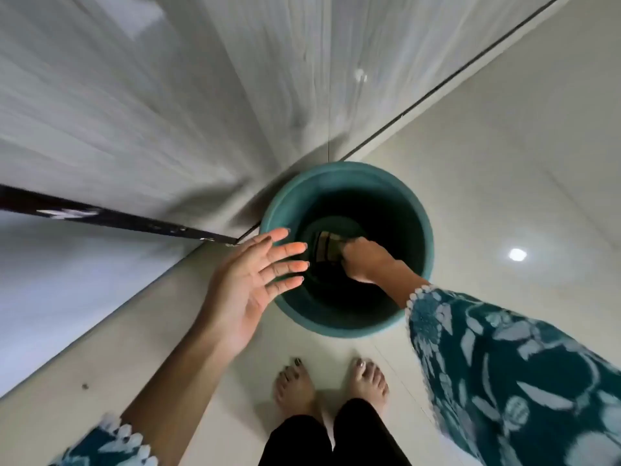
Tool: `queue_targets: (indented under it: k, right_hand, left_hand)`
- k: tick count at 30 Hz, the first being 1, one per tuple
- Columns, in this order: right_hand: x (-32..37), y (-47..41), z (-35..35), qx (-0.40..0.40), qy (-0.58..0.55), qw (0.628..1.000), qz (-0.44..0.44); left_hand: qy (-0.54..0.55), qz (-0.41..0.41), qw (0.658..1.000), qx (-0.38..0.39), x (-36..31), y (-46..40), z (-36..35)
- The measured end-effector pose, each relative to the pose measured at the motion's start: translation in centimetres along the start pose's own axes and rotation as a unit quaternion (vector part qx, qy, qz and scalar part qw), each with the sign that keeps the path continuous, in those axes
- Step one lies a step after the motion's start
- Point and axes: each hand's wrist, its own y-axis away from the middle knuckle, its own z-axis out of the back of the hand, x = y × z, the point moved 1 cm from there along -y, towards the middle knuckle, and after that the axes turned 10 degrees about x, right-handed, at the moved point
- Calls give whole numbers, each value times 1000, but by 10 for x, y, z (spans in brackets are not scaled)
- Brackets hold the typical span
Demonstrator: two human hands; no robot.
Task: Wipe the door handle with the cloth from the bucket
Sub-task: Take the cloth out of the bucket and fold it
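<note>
- While the right hand (364,260) reaches down inside the green bucket (416,213), its fingers are curled shut around a bunched cloth (331,245) near the bottom — the cloth looks pale with darker stripes, though the dim interior hides most of it.
- The right forearm slants into the bucket from its near right rim, wrist bent downward, with a teal patterned sleeve (504,364) ending just outside that rim.
- The left hand (255,284) hovers flat and open over the bucket's left rim, palm turned toward the camera, fingers spread and pointing across the opening — it grips nothing.
- The left forearm runs back from the bucket toward the lower left, bare up to a matching sleeve edge at the frame's corner.
- The bucket stands on a pale tiled floor (504,163), its far side close to a white door (168,95) that rises behind it.
- A dark strip (111,218) runs along the door's lower edge, ending just left of the bucket.
- Two bare feet (331,385) stand on the floor just on the near side of the bucket.
- The door handle cannot be made out.
</note>
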Motion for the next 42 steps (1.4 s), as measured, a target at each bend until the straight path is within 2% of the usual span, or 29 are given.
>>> queue_targets:
  k: [6,11,14,19,24,26,28,30,31,33,34,36,39,42]
  right_hand:
    - [-16,-77,-15,67,14,994,-86]
    - [-14,-84,-19,66,2,996,-65]
    - [-6,-55,-14,56,-55,995,-56]
    - [18,74,34,-17,-175,984,12]
    - [67,243,102,-78,-303,942,120]
    - [101,317,136,-74,-364,911,177]
    - [139,384,166,-44,-435,862,256]
    - [177,441,189,7,-474,821,317]
    - [196,462,197,29,-476,814,333]
    - [229,493,208,61,-459,810,360]
    - [246,504,210,72,-448,812,367]
    - [283,519,208,60,-409,840,352]
    - [334,529,186,-7,-301,895,328]
    - [397,554,154,-33,-137,911,388]
  left_hand:
    - [-18,-18,1000,2,31,-38,37]
    - [-27,-21,999,-7,36,-40,42]
    - [-24,-15,999,-30,29,-25,34]
    - [-6,8,996,-88,-6,33,-1]
    - [24,2,989,-149,-68,115,-40]
    - [56,-14,987,-148,-104,161,-58]
    - [101,-24,985,-135,-134,207,-67]
    - [155,-38,985,-60,-163,254,-69]
    - [163,-68,984,-26,-173,276,-68]
    - [189,-104,976,-35,-191,322,-65]
    - [215,-108,971,-10,-201,346,-63]
    - [254,-124,958,43,-223,400,-56]
    - [212,-178,961,22,-232,469,-30]
    - [172,-192,966,-32,-231,531,4]
